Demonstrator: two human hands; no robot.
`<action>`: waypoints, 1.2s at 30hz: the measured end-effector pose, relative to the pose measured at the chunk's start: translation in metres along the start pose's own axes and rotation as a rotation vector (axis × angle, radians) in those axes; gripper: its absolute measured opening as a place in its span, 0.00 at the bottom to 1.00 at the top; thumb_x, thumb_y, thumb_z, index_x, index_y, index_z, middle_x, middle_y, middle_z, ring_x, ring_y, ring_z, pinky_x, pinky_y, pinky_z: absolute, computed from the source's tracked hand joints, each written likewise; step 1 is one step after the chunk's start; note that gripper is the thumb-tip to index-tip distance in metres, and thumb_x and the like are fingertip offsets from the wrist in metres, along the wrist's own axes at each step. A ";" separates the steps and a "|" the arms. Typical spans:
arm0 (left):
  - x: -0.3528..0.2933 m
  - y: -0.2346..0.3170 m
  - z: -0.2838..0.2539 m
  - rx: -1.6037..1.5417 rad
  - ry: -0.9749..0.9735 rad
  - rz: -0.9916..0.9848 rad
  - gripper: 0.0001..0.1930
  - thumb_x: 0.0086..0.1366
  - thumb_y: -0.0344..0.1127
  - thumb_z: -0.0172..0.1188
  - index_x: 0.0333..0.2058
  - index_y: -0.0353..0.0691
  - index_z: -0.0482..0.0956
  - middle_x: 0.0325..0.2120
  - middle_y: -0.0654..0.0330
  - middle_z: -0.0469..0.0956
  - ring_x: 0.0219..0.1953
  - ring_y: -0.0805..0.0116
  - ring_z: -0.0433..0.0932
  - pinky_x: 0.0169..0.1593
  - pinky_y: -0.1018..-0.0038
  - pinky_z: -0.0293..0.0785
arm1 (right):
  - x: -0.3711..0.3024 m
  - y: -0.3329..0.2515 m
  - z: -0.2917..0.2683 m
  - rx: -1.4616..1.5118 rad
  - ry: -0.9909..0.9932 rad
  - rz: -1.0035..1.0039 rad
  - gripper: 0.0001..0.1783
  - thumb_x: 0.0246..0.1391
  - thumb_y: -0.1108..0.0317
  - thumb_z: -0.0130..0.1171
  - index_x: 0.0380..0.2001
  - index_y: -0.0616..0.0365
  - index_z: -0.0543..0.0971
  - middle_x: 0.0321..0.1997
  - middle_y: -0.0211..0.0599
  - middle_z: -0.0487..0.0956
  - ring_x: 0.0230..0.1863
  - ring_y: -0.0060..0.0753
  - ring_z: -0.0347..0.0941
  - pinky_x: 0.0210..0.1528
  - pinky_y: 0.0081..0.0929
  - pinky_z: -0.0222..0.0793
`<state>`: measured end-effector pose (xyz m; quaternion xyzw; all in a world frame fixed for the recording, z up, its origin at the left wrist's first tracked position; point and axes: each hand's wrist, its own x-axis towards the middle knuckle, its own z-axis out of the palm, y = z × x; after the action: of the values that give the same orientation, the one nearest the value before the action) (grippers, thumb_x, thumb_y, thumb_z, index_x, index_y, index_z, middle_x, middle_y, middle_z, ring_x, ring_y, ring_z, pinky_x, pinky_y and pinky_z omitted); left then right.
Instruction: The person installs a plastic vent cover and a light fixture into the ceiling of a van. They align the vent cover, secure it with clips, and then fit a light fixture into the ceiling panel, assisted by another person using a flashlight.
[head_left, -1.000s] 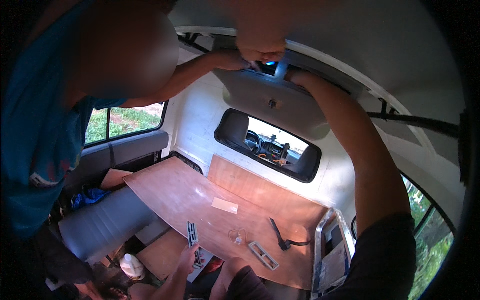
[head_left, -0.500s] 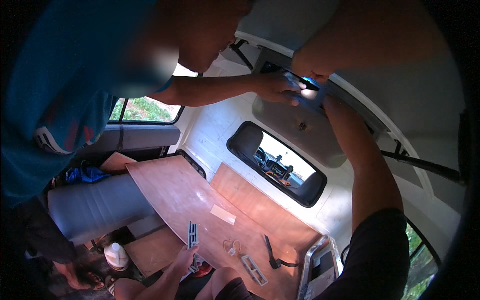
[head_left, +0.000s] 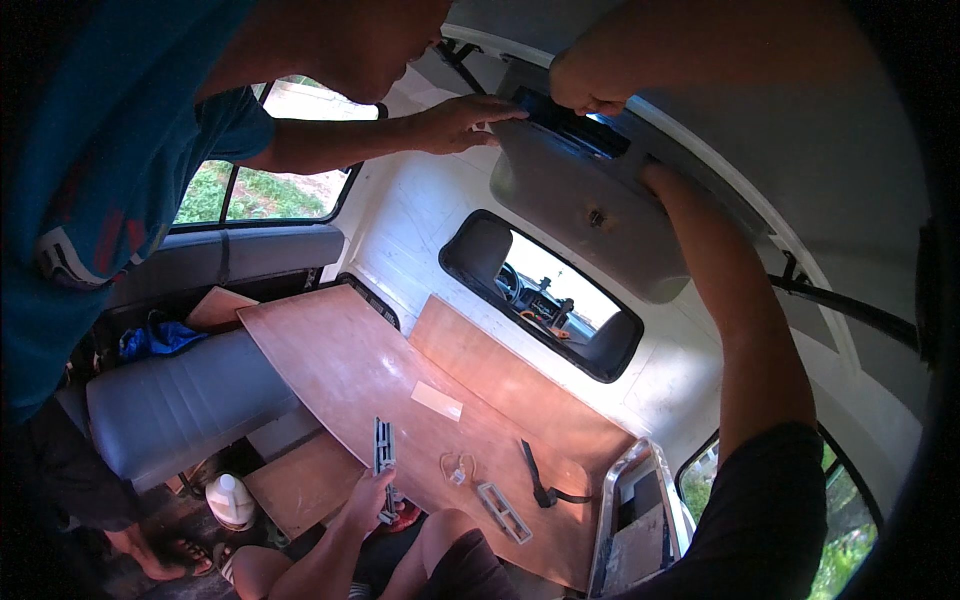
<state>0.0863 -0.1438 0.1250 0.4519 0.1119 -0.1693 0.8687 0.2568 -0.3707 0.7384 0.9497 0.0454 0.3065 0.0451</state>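
Note:
In my left hand (head_left: 372, 492), low in front of my knees, are grey plastic slatted vent pieces (head_left: 384, 445); the fingers are closed round them. My right arm is raised in a dark sleeve. At its end my right hand (head_left: 657, 178) meets an opening in the grey overhead panel (head_left: 560, 195), and its fingers are hidden. A dark rectangular slot (head_left: 590, 135) with a bluish glow lies left of it. A co-worker's hand (head_left: 460, 125) touches the slot's left end. Another person's closed hand (head_left: 585, 88), on an arm from the top right, is over the slot.
On the wooden board (head_left: 330, 350) lie a grey vent frame (head_left: 503, 513), a black strap (head_left: 545, 490), a thin tan loop (head_left: 459, 468) and a pale rectangular piece (head_left: 437, 401). A metal frame (head_left: 640, 520) stands right. A white jug (head_left: 230, 502) sits below the padded bench (head_left: 190, 400).
The co-worker's hand has drawn back left from the panel's middle, and the slot shows more. The other hand above it has shifted left and up. My left hand keeps hold of the vent pieces.

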 end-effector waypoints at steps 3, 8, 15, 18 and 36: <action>0.000 -0.001 0.000 0.011 0.016 -0.016 0.14 0.74 0.45 0.57 0.47 0.44 0.69 0.22 0.63 0.72 0.21 0.69 0.76 0.22 0.69 0.78 | -0.019 0.007 -0.007 -0.022 -0.009 0.009 0.33 0.67 0.43 0.50 0.65 0.54 0.75 0.69 0.49 0.73 0.71 0.45 0.66 0.74 0.42 0.53; -0.003 0.001 -0.003 0.008 0.034 0.031 0.14 0.74 0.46 0.58 0.46 0.43 0.69 0.23 0.62 0.72 0.20 0.68 0.76 0.23 0.68 0.79 | -0.049 0.024 -0.021 -0.052 -0.030 0.035 0.33 0.67 0.43 0.50 0.65 0.54 0.75 0.69 0.49 0.73 0.71 0.45 0.66 0.75 0.42 0.53; 0.000 -0.003 -0.011 0.061 -0.007 0.005 0.15 0.73 0.48 0.58 0.47 0.45 0.69 0.25 0.62 0.72 0.21 0.67 0.76 0.21 0.68 0.76 | -0.077 0.057 -0.032 -0.040 -0.092 0.146 0.34 0.67 0.43 0.50 0.65 0.55 0.75 0.69 0.49 0.74 0.71 0.45 0.66 0.75 0.42 0.52; 0.010 -0.010 -0.016 0.079 0.001 0.041 0.20 0.72 0.54 0.58 0.52 0.48 0.67 0.30 0.57 0.75 0.22 0.58 0.79 0.18 0.59 0.75 | -0.069 0.063 -0.029 -0.034 -0.122 0.188 0.34 0.67 0.43 0.50 0.65 0.55 0.75 0.68 0.49 0.74 0.71 0.45 0.67 0.75 0.42 0.52; 0.012 -0.013 -0.016 0.098 0.027 0.040 0.20 0.73 0.56 0.56 0.51 0.48 0.69 0.27 0.61 0.75 0.22 0.62 0.80 0.17 0.62 0.75 | -0.074 0.080 -0.027 0.647 -0.183 0.083 0.35 0.67 0.43 0.52 0.62 0.62 0.76 0.63 0.53 0.78 0.68 0.49 0.71 0.72 0.45 0.58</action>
<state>0.0916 -0.1401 0.1025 0.4985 0.1060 -0.1509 0.8471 0.1858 -0.4570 0.7262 0.9395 0.0971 0.1912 -0.2671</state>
